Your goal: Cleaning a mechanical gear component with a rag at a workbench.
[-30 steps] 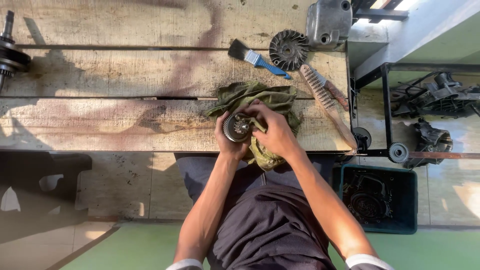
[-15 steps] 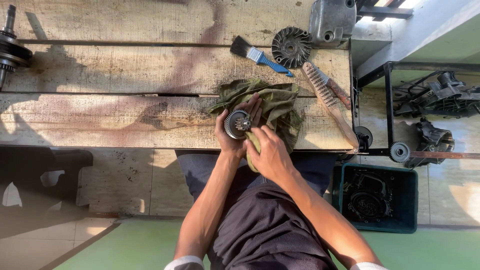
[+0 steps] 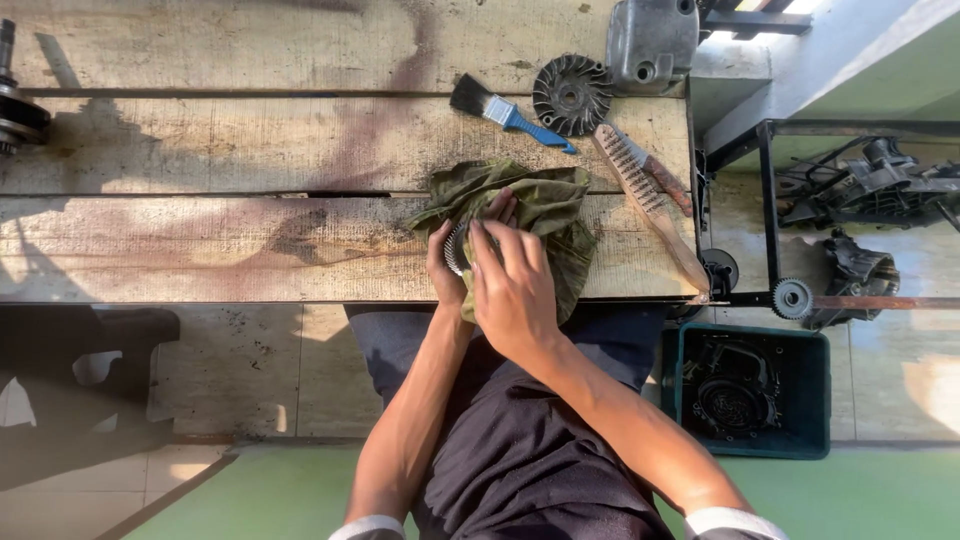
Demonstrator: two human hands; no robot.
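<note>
At the front edge of a worn wooden bench [image 3: 250,240], my left hand [image 3: 446,268] grips a small round metal part [image 3: 458,247] with a toothed rim. My right hand [image 3: 512,285] lies over that part, fingers spread on it and on the olive-green rag [image 3: 545,215] beside it. The rag is bunched on the bench and hangs over the edge under my right hand. Most of the metal part is hidden by my fingers.
Behind the rag lie a blue-handled paintbrush [image 3: 505,112], a dark finned wheel [image 3: 570,94], a wire brush [image 3: 645,195] and a grey metal housing [image 3: 652,40]. A green crate [image 3: 750,390] with engine parts stands on the floor at right. A shaft part [image 3: 15,110] sits far left.
My right hand has slid from the part's right side to cover it from the front. The part is now mostly hidden, and the view has shifted slightly.
</note>
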